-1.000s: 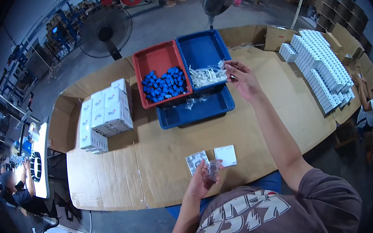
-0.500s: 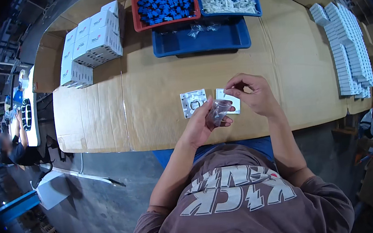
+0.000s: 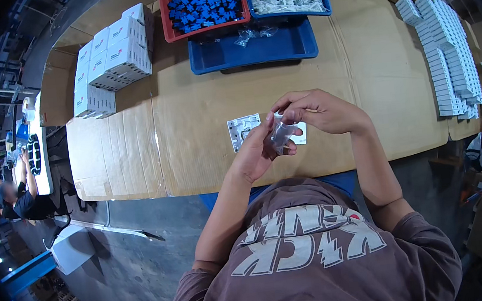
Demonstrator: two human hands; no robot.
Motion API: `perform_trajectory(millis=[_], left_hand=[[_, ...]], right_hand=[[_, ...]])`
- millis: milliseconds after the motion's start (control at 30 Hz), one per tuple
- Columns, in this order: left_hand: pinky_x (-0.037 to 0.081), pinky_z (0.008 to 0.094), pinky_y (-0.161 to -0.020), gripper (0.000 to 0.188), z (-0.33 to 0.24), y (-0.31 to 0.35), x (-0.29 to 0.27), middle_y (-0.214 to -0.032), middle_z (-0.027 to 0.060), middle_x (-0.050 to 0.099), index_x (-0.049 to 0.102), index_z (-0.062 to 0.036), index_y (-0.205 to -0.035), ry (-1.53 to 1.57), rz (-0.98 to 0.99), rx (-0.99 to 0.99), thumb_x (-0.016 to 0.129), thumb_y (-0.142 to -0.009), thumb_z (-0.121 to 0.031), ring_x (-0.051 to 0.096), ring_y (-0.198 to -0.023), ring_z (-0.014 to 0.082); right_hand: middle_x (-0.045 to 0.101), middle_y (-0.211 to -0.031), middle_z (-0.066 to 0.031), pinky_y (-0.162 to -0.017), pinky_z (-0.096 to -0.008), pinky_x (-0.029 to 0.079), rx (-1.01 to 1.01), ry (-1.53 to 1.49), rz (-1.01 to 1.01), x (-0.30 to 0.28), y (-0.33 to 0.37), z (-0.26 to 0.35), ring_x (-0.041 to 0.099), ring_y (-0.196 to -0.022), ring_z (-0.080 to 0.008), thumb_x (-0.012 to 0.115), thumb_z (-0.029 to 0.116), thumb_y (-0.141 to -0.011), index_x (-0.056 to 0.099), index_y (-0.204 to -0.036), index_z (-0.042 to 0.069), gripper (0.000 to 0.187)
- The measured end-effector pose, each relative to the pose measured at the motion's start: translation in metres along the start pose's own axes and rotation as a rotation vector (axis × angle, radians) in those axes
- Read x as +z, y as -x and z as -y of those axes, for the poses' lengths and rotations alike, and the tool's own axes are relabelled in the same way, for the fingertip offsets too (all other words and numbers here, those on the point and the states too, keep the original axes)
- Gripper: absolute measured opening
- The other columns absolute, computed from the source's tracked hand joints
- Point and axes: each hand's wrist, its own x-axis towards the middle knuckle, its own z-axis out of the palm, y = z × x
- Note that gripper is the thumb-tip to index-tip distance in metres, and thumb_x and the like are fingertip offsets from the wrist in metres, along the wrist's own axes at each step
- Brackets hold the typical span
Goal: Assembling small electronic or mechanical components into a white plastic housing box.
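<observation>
The left hand (image 3: 256, 152) pinches a small clear plastic bag (image 3: 280, 135) just above the near edge of the counter (image 3: 191, 126), thumb and fingers closed on its lower part. By the look of it the bag is light, limp and slick, so it is likely to crumple or slip unless held at its rim. The left forearm rises from the near edge, wrist bent inward. Under the bag lie two small white cards (image 3: 243, 130), flat on the cardboard. The right hand (image 3: 319, 111) curls over the bag's top, fingertips closed on its mouth or on something small there; I cannot tell which. Its elbow stands out to the right.
</observation>
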Motion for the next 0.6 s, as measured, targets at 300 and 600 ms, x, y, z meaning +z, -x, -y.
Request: perform_trajectory(millis=[300, 600], left_hand=[[0.059, 0.0429, -0.086, 0.038, -0.005, -0.008, 0.003, -0.116, 0.0113, 0.068, 0.055, -0.0062, -0.135, 0.015, -0.101, 0.026, 0.047, -0.111, -0.035, 0.071, -0.093, 0.0266], [0.060, 0.0457, -0.092, 0.037, -0.015, -0.015, -0.001, -0.106, 0.0120, 0.071, 0.059, -0.0002, -0.129, -0.043, -0.168, -0.009, 0.049, -0.110, -0.030, 0.073, -0.093, 0.0287]], right_hand=[[0.069, -0.130, -0.0123, -0.097, -0.0369, 0.051, 0.137, 0.148, 0.130, -0.006, -0.021, 0.000, 0.066, -0.112, -0.0257, 0.053, 0.029, -0.111, 0.071, -0.118, -0.003, 0.038], [0.071, -0.120, -0.0120, -0.097, -0.0369, 0.051, 0.238, 0.060, 0.207, -0.006, -0.033, -0.005, 0.067, -0.106, -0.0256, 0.051, 0.035, -0.111, 0.069, -0.119, -0.003, 0.043]])
